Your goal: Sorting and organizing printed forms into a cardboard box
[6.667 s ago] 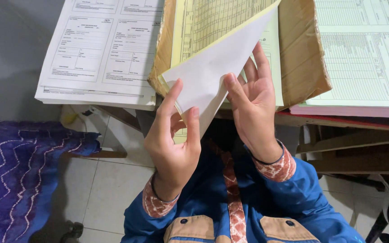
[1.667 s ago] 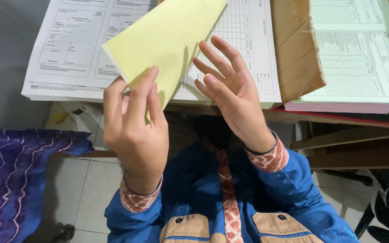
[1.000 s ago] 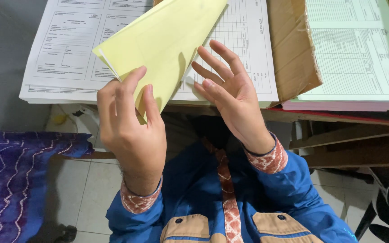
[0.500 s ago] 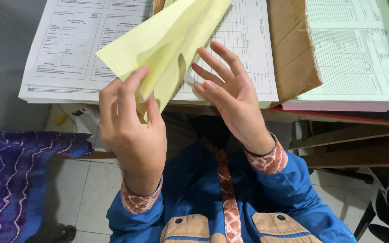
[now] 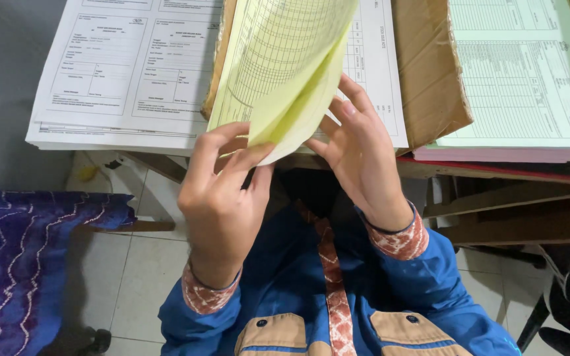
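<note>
At frame centre, hands: both raised at the near edge of the desk, working the same yellow sheet.
Left hand: fingers curled, thumb and fingertips pinched on the lower corner of the yellow sheet; grasping it.
Right hand: fingers spread and extended, open palm laid against the underside of the yellow sheet near its lower fold; supporting, not clenched.
Yellow sheet: printed with a ruled grid, lifted and curled over itself, rising from centre to the top edge of the frame, above the white forms.
White printed forms: thick stack lying flat on the desk, upper left of frame, partly covered by the yellow sheet.
Brown cardboard: worn sheet, upper centre-right, lying under the white forms and beside the green ledger pages.
Green ledger pages: upper right, flat, atop a pink-edged stack.
Sleeves: blue with patterned red cuffs, lower centre.
Purple patterned cloth: lower left, well apart from the hands.
</note>
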